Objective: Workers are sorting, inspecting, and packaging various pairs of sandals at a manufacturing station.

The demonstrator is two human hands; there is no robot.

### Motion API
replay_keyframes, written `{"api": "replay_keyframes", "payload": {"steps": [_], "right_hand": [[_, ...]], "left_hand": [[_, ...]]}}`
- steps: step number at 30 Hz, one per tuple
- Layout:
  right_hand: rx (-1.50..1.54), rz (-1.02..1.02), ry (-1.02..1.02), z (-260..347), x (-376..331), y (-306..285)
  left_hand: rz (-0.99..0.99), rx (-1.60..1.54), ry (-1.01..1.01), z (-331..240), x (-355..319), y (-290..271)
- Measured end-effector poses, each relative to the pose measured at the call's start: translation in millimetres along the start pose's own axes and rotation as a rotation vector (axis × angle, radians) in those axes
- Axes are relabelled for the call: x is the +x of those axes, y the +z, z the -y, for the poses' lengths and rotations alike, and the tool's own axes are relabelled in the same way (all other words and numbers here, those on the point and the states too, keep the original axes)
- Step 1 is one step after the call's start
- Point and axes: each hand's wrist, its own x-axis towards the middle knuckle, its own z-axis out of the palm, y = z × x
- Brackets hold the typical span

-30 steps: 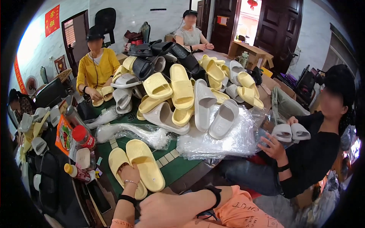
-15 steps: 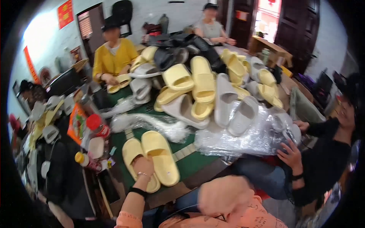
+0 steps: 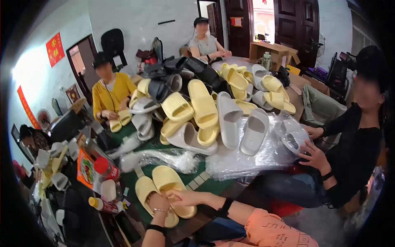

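Note:
Two pale yellow slippers lie side by side in front of me on a green mat, toes pointing away. My left hand is closed on the left slipper, its fingers tucked into the opening under the strap and hidden there. Reaching across from the right, my right hand has its fingers drawn together at the strap edge of the right slipper. Those fingertips are partly hidden. Just beyond the pair lies a clear plastic bag bundle.
A heap of yellow, grey and black slippers fills the table's middle. To its right, a person's hand holds a bagged grey slipper over stacked plastic bags. Left stand a red-lidded jar and yellow-capped bottle. Across sits a person in yellow.
My right hand, blurred near my body before, has come over to the right slipper. My left hand stays at the left slipper. The whole view has shifted.

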Motion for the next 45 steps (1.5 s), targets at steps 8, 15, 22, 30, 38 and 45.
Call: {"api": "replay_keyframes", "payload": {"steps": [8,15,22,30,38,45], "right_hand": [[-0.097,0.052,0.104,-5.8,6.5,4.5],[-0.156,-0.028,0.133,-16.0,5.6,2.7],[-0.193,-0.036,0.187,-19.1,11.7,8.9],[-0.077,-0.142,0.138,-20.3,7.1,4.3],[-0.278,-0.107,0.159,-20.8,14.4,12.3],[-0.213,-0.114,0.218,-15.2,19.8,11.4]], "left_hand": [[0.103,-0.06,-0.073,-7.3,4.1,-13.2],[0.208,-0.163,-0.11,-34.4,7.0,-66.3],[0.182,-0.203,-0.153,-22.2,4.5,-49.0],[0.389,-0.338,-0.17,-17.1,10.7,-61.6],[-0.035,-0.766,0.049,-1.1,-32.2,-91.4],[0.086,-0.865,0.08,-11.2,-25.6,-101.2]]}}
